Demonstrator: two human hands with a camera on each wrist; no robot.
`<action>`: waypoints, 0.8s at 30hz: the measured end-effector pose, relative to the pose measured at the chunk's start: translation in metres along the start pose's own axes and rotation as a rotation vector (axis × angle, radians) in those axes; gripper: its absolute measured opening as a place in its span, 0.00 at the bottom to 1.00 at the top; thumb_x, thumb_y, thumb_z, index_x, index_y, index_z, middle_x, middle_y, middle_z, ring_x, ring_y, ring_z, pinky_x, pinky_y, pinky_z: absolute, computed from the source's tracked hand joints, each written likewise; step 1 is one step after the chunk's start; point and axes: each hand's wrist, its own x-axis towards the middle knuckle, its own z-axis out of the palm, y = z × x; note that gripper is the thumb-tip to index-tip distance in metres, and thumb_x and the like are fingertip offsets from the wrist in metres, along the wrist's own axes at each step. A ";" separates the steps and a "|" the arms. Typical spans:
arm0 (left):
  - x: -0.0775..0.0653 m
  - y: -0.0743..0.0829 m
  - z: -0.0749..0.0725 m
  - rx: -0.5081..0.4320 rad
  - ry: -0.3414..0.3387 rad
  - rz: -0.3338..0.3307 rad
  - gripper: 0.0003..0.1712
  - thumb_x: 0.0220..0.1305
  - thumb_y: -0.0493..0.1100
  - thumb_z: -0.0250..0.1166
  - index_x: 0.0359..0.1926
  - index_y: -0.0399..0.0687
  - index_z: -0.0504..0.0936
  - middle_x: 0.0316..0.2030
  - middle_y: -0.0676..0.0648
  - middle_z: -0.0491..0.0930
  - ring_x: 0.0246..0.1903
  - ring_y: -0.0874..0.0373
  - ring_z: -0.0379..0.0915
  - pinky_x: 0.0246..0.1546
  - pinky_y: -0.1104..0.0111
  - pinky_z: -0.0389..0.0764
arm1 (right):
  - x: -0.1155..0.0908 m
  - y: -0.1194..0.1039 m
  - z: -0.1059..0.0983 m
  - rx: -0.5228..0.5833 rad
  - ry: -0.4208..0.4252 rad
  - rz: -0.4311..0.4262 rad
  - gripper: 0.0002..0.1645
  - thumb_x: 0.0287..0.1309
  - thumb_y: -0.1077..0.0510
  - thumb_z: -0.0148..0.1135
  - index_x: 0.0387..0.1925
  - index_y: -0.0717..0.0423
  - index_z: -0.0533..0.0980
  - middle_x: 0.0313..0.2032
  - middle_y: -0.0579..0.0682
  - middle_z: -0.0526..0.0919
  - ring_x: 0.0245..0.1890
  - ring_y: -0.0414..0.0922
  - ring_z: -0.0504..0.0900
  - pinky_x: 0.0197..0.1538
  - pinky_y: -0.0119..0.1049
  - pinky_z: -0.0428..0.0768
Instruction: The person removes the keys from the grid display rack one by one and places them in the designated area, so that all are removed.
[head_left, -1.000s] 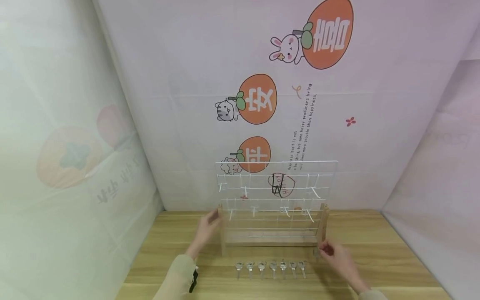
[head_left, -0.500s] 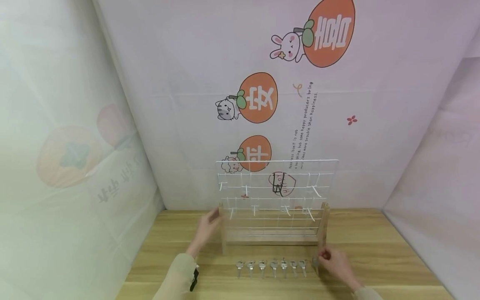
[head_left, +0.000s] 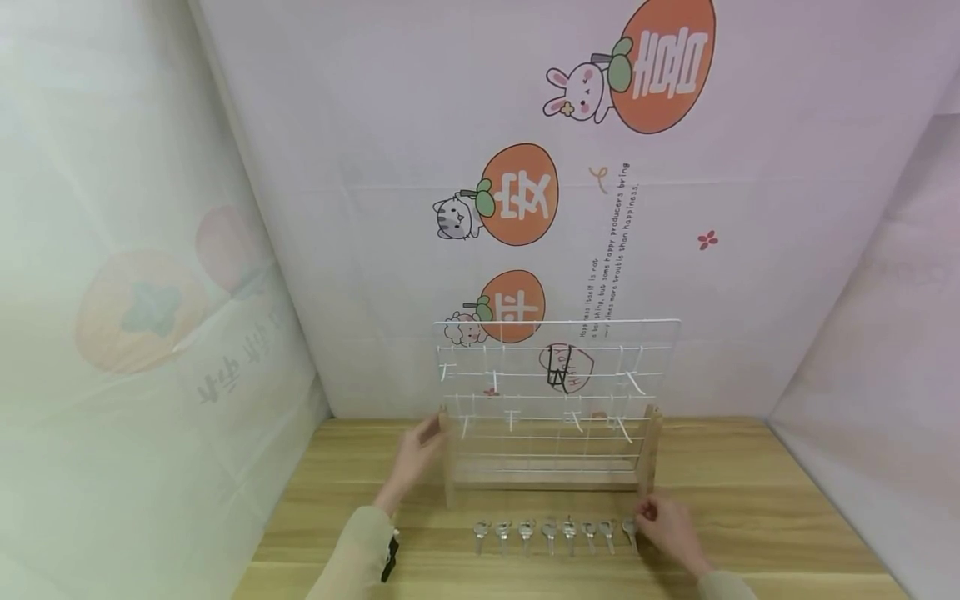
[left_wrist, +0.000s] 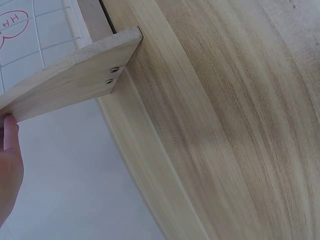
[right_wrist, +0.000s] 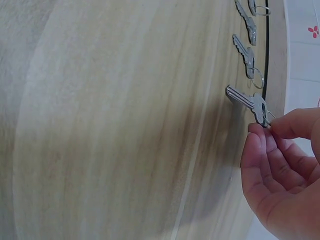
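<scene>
A rack with a white wire grid and wooden side supports (head_left: 647,454) stands on the table, with several white hooks on its front. My left hand (head_left: 415,458) grips the left support; in the left wrist view a finger (left_wrist: 10,132) presses the wooden side panel (left_wrist: 75,82), and the rest of that hand is out of frame. With thumb and fingertips my right hand (head_left: 671,527) pinches the ring end of a silver key (right_wrist: 258,106), low at the tabletop. This key is at the right end of a row of several similar keys (head_left: 550,532) in front of the rack.
The wood-grain table (head_left: 750,500) reaches back to a printed white cloth (head_left: 375,275), with cloth walls on both sides. A black rectangular piece (head_left: 557,367) shows at the grid. Something black (head_left: 389,558) is at the left sleeve.
My right hand has come slightly left and down, bringing the key from beside the rack's right support to the right end of the row. The left hand keeps its place.
</scene>
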 end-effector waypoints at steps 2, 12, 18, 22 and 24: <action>0.000 0.000 0.000 -0.004 0.002 0.006 0.29 0.67 0.38 0.64 0.65 0.28 0.69 0.60 0.28 0.76 0.61 0.32 0.73 0.62 0.47 0.78 | 0.000 0.001 0.002 -0.007 0.005 -0.002 0.05 0.49 0.69 0.66 0.31 0.62 0.80 0.26 0.49 0.82 0.24 0.35 0.74 0.26 0.23 0.76; 0.002 -0.004 0.002 0.011 0.022 0.016 0.28 0.66 0.36 0.64 0.64 0.27 0.70 0.59 0.28 0.77 0.60 0.32 0.74 0.62 0.47 0.78 | 0.003 0.006 0.008 -0.008 0.001 -0.013 0.07 0.46 0.69 0.67 0.30 0.61 0.79 0.27 0.50 0.83 0.27 0.37 0.76 0.28 0.23 0.77; 0.000 0.004 0.002 0.017 0.027 0.027 0.28 0.66 0.35 0.64 0.63 0.24 0.70 0.58 0.26 0.76 0.59 0.31 0.74 0.61 0.48 0.79 | 0.003 0.007 0.009 -0.019 -0.001 -0.025 0.07 0.46 0.69 0.67 0.29 0.59 0.79 0.26 0.49 0.83 0.26 0.37 0.76 0.28 0.23 0.76; -0.001 0.009 0.004 0.002 0.028 0.016 0.27 0.66 0.30 0.62 0.63 0.22 0.68 0.59 0.24 0.74 0.59 0.29 0.73 0.61 0.45 0.78 | 0.003 0.008 0.010 -0.036 0.002 -0.033 0.07 0.46 0.69 0.67 0.28 0.58 0.79 0.26 0.47 0.82 0.27 0.37 0.76 0.28 0.23 0.77; 0.000 0.004 0.004 -0.012 0.032 0.004 0.27 0.66 0.30 0.61 0.64 0.23 0.68 0.59 0.25 0.74 0.60 0.30 0.72 0.62 0.45 0.77 | 0.003 0.009 0.010 -0.039 0.005 -0.039 0.07 0.46 0.69 0.67 0.28 0.57 0.78 0.26 0.47 0.82 0.27 0.36 0.76 0.29 0.23 0.77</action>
